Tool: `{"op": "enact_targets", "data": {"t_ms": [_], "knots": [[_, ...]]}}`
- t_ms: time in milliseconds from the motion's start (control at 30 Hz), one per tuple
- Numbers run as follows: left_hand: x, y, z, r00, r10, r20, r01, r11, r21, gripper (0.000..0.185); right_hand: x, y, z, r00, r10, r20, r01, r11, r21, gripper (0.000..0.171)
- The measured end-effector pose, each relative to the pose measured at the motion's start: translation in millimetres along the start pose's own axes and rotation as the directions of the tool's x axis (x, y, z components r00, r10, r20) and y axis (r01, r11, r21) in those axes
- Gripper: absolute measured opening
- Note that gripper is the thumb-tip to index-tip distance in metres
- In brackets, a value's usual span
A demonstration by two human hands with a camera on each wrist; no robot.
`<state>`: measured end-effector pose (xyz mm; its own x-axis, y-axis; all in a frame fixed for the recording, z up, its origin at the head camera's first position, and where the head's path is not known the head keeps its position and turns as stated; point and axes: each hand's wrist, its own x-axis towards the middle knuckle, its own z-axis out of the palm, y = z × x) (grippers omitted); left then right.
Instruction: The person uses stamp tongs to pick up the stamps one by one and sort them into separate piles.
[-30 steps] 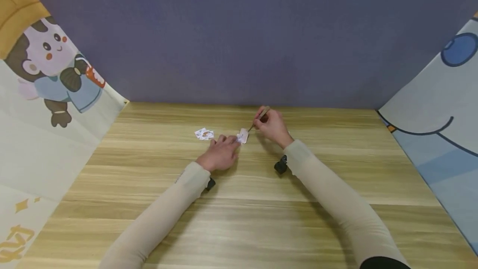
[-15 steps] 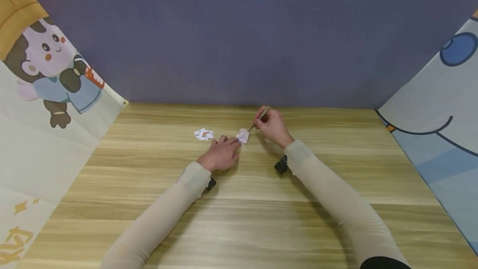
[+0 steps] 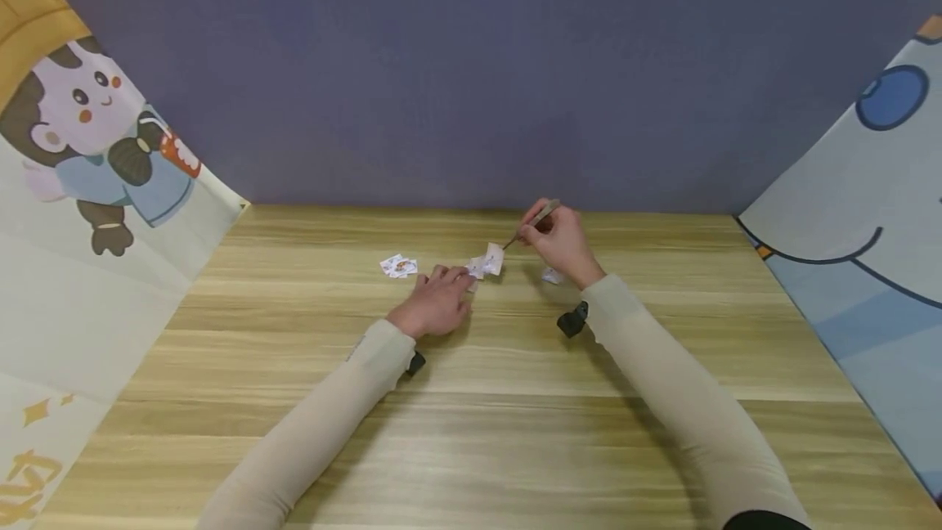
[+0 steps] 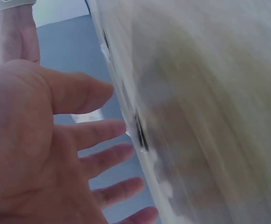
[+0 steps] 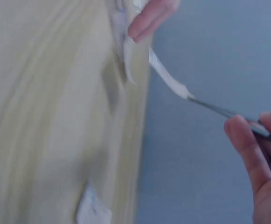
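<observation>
My right hand (image 3: 562, 244) pinches a pair of tweezers (image 3: 543, 214) between thumb and fingers. At the tweezers' tip is a thin pale piece of paper or sticker (image 3: 495, 258), which in the right wrist view looks like a curved white strip (image 5: 170, 79) lifted off the table. My left hand (image 3: 437, 303) is palm down with its fingers extended, fingertips at more small pale pieces (image 3: 475, 267) beside the lifted one. In the left wrist view the left hand's fingers (image 4: 109, 163) are spread and nearly straight.
A small cluster of printed white pieces (image 3: 399, 267) lies left of the left hand. Another small piece (image 3: 553, 276) lies beneath the right wrist. A dark blue panel (image 3: 471, 72) rises at the back edge of the wooden table (image 3: 471, 432).
My right hand has moved right and slightly away with the tweezers, and the pale piece has lifted with them. The piece near the right wrist now shows. My left hand stays in place.
</observation>
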<state>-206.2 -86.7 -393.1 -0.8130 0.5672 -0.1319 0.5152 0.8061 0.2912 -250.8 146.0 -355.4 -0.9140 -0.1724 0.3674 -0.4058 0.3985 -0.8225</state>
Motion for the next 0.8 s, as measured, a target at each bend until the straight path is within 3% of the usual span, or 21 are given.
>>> {"op": "enact_targets", "data": {"t_ms": [233, 400, 533, 800], "knots": [[6.6, 7.7, -0.3, 0.997, 0.028, -0.065, -0.03, 0.999, -0.016, 0.052, -2.9, -3.0, -25.4, 1.0, 0.005, -0.006, -0.004, 0.999, 0.053, 0.006], [13.4, 17.4, 1.3, 0.994, 0.05, -0.095, -0.054, 0.998, -0.037, 0.053, -13.6, -21.9, -36.8, 1.0, -0.007, -0.006, 0.007, 0.999, 0.038, 0.008], [21.6, 26.9, 3.8, 0.994, 0.071, -0.085, -0.074, 0.997, -0.034, 0.053, -20.3, -28.8, -45.0, 0.999, -0.008, -0.033, 0.008, 1.0, 0.003, 0.006], [36.5, 46.2, 4.2, 0.995, 0.091, -0.028, -0.091, 0.996, -0.016, 0.051, -28.1, -17.3, -61.7, 0.994, 0.054, -0.096, -0.057, 0.998, -0.033, 0.007]]}}
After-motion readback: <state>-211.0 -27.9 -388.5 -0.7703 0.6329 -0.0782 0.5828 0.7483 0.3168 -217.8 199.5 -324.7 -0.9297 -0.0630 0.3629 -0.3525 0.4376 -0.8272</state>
